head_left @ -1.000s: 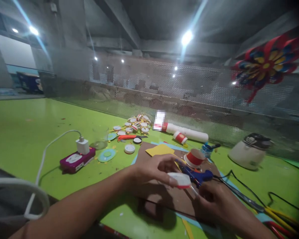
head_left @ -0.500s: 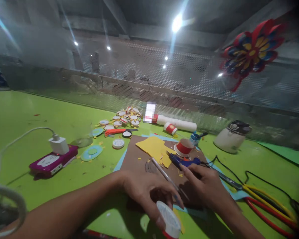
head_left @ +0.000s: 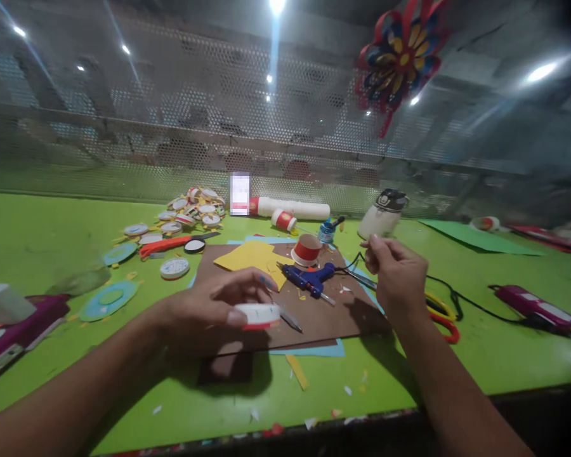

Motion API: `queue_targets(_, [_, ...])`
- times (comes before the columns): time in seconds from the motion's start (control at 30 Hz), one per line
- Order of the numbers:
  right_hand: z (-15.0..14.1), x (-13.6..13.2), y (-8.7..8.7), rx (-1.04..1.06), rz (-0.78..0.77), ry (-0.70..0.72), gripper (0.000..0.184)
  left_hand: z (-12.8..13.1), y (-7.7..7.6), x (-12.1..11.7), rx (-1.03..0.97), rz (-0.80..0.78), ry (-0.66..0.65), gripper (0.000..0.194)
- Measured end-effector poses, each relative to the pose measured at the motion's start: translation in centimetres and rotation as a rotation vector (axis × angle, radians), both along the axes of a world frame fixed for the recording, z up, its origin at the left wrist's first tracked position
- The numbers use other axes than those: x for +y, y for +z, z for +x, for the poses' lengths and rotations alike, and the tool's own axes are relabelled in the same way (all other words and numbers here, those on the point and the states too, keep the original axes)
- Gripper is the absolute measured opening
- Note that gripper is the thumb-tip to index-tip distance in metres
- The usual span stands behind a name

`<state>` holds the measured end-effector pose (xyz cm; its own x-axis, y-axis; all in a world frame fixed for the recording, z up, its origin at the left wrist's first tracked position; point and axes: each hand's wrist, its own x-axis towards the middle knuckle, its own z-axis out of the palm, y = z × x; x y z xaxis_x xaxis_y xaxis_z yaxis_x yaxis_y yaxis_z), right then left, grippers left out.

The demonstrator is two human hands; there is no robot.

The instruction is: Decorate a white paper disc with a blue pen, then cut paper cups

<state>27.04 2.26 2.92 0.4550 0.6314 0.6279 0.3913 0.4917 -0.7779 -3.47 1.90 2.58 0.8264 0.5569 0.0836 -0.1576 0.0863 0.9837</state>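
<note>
My left hand (head_left: 209, 311) is closed on a small round white disc with a red rim (head_left: 257, 315), held flat above the front of a brown board (head_left: 314, 317). My right hand (head_left: 394, 274) is raised over the board's right edge, fingers curled and pinched together; what they hold, if anything, is too small to see. A blue glue gun (head_left: 308, 279) lies on the board between the two hands, its black cord (head_left: 452, 297) trailing right. A yellow paper sheet (head_left: 252, 257) and a red-and-white paper cup (head_left: 307, 249) rest at the board's far side.
A heap of several small round discs (head_left: 193, 209) lies at the back left beside an orange cutter (head_left: 164, 245). White tubes (head_left: 290, 207), a blue jar (head_left: 327, 231) and a white pot (head_left: 380, 219) line the mesh wall. Purple devices (head_left: 14, 327) (head_left: 533, 304) sit at both sides. Scissors (head_left: 440, 314) lie right.
The view swung right and down. My right hand let go of the glue gun and rose to the right. My left hand turned the disc level and lifted it over the board.
</note>
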Motion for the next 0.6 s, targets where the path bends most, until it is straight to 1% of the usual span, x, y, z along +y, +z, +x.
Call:
queue_targets(0.03, [0.2, 0.3, -0.1, 0.025, 0.010, 0.003, 0.029, -0.2, 0.1, 0.3, 0.006, 0.026, 0.062, 0.051])
queue_targets(0.1, [0.6, 0.7, -0.3, 0.044, 0.011, 0.012, 0.026, -0.6, 0.1, 1.1, -0.028, 0.038, 0.113, 0.048])
queue_targets(0.17, [1.0, 1.0, -0.2, 0.024, -0.013, 0.021, 0.023, -1.0, 0.0, 2.0, -0.028, 0.030, 0.192, 0.054])
queue_targets(0.2, [1.2, 1.1, -0.1, 0.002, -0.029, 0.021, 0.021, -1.2, -0.1, 2.3, -0.020, 0.009, 0.248, 0.055])
queue_targets(0.27, [1.7, 1.0, 0.6, -0.072, -0.068, 0.014, 0.022, -1.3, -0.2, 2.9, 0.004, -0.024, 0.332, 0.046])
queue_targets(0.33, [2.6, 0.6, 1.7, -0.187, -0.127, 0.003, 0.024, -1.2, 0.1, 3.1, 0.013, -0.011, 0.334, 0.044])
queue_targets(0.4, [3.7, -0.2, 2.6, -0.338, -0.229, 0.000, 0.025, -0.9, 0.7, 3.0, 0.007, 0.013, 0.328, 0.042])
queue_targets(0.47, [5.3, -1.2, 2.9, -0.510, -0.377, 0.013, 0.025, -0.4, 1.5, 2.8, -0.020, 0.031, 0.322, 0.040])
queue_targets(0.53, [7.2, -2.4, 2.7, -0.684, -0.545, 0.040, 0.025, 0.1, 2.0, 2.6, -0.047, 0.027, 0.308, 0.041])
queue_targets(0.6, [9.3, -3.9, 1.9, -0.832, -0.681, 0.060, 0.024, 0.4, 2.0, 2.3, -0.061, -0.007, 0.306, 0.042])
